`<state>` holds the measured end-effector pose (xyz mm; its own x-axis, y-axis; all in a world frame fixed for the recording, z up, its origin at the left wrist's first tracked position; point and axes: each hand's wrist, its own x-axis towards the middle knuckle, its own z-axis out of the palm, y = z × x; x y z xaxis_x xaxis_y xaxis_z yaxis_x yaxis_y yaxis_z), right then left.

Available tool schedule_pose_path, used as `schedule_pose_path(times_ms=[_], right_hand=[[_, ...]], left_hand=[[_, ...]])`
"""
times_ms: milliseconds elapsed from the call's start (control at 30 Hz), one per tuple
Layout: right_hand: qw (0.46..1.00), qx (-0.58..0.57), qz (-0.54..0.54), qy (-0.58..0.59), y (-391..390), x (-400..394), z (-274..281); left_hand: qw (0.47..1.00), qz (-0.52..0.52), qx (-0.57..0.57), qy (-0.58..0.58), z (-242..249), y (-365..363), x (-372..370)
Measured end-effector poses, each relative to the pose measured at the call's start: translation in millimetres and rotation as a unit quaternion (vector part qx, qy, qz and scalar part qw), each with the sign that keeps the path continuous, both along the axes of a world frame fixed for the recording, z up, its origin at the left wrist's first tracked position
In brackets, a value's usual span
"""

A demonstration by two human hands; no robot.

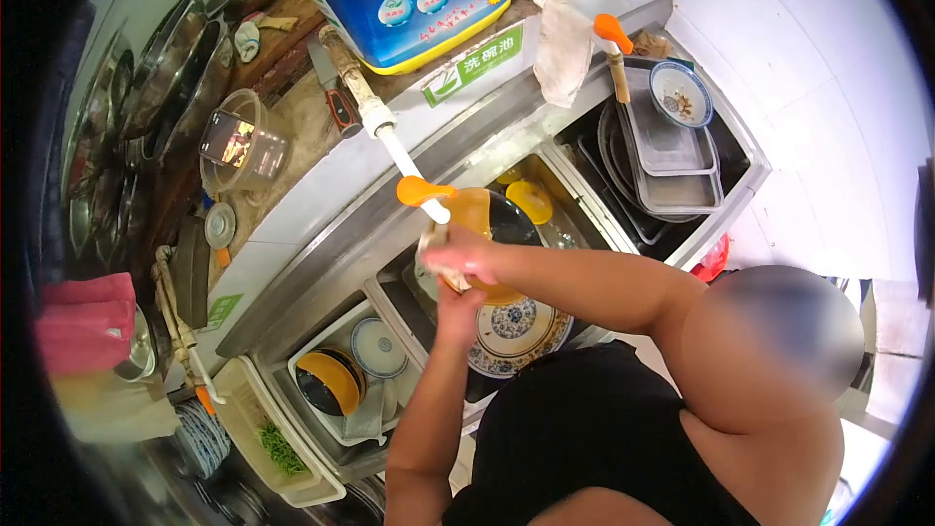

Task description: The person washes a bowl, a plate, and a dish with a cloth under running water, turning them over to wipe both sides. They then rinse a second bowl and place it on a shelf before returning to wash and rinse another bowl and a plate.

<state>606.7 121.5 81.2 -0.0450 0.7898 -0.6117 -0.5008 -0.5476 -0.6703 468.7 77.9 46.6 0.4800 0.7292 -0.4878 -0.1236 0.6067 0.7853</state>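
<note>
Under the tap with an orange handle (425, 191), my right hand (466, 255) is closed on a wet, pale crumpled thing that looks like a cloth (450, 276). My left hand (460, 304) is just below it, closed at the cloth's lower end; its fingers are partly hidden. Both hands are close together over the middle sink. Beneath them lie a patterned plate (521, 336) with a blue floral rim and a yellow-and-black bowl (508, 219), partly covered by the hands and forearm.
The left basin holds a white tub (310, 367) with bowls. Metal trays (672, 151) and a small bowl (681, 94) are stacked at the right. A blue detergent bucket (414, 0) stands on the ledge, near a knife (341, 109). A long container (282, 487) holds greens.
</note>
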Motion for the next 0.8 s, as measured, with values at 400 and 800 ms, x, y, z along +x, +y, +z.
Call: schedule_pose_path(times_ms=[400, 800], right_hand=[[0.601, 0.425, 0.423, -0.528, -55.1, 61.0, -1.4], [0.752, 0.341, 0.251, -0.505, -65.2, -3.3, -9.2]], left_hand=[[0.978, 0.074, -0.115, -0.158, 26.6, 47.3, -17.6], [0.983, 0.165, -0.035, -0.074, 39.1, 49.9, 2.8]])
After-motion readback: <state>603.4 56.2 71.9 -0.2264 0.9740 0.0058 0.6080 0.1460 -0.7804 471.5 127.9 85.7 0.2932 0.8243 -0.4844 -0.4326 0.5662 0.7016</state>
